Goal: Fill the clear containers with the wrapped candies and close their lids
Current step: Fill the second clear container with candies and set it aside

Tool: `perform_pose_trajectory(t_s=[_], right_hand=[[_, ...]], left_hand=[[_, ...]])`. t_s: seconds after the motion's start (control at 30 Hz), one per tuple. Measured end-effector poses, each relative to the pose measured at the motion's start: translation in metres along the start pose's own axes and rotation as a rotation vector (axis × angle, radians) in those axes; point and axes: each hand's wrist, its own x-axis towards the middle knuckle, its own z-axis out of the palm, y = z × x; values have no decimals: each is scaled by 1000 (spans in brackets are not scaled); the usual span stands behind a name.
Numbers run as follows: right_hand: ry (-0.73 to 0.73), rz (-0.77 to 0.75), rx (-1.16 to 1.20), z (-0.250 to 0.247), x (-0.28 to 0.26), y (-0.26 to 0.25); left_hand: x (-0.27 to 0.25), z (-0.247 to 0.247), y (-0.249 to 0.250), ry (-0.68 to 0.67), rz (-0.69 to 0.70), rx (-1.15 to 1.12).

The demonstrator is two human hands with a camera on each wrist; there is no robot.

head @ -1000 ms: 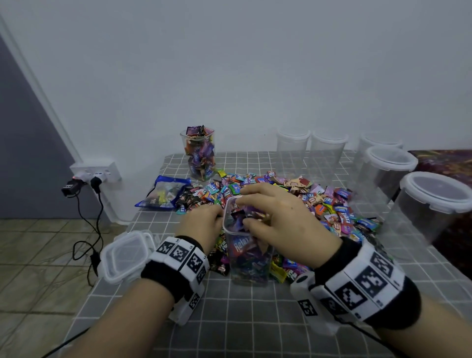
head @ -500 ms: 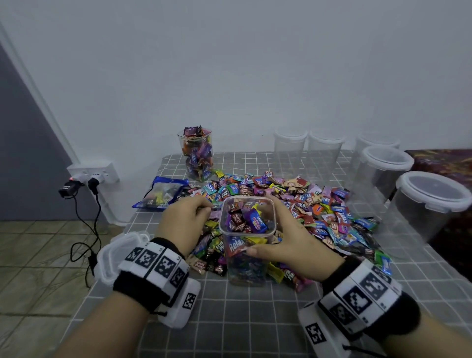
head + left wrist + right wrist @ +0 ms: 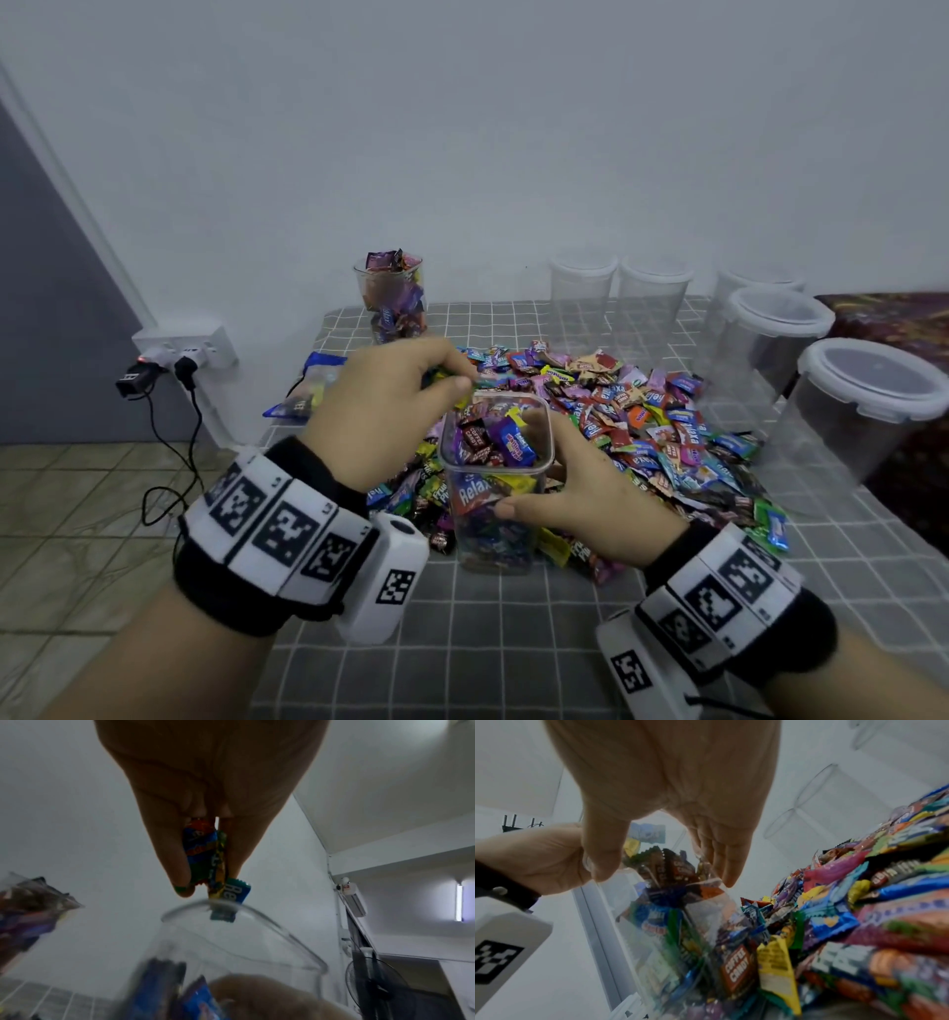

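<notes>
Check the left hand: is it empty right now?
No, the left hand pinches a few wrapped candies between fingertips and thumb, just above the rim of the container.

Glossy foil-like wrappers are glinting on the candies [image 3: 642, 411]; the container [image 3: 495, 519] is showing clear, smooth plastic; the tablecloth [image 3: 513, 642] is looking like matt checked cloth.

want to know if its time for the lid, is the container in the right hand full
Nearly full: candies reach the rim of the container.
</notes>
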Motion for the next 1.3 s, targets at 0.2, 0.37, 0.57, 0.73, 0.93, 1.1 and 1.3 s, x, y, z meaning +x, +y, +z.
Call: perform_pose_trajectory(t_s=[0.2, 0.37, 0.57, 0.73, 0.93, 1.1, 1.3], right_hand=[[9, -21, -9, 0, -1, -1], [27, -34, -20, 1, -1, 0], [31, -32, -15, 1, -1, 2], [0, 0, -17, 0, -2, -1], [-145, 68, -262, -13, -1, 1], [-316, 214, -710, -30, 6, 12], [-187, 248, -880, -33, 15, 18]], left_hand=[[-1, 18, 12, -103, 44, 146], [0, 21, 15, -113, 46, 90], [-5, 26, 8, 11, 20, -151], [-3, 26, -6, 192, -14, -271], [4, 26, -36, 178, -199, -285], [15, 38, -80, -112, -351, 47], [18, 58, -113, -443, -378, 323]])
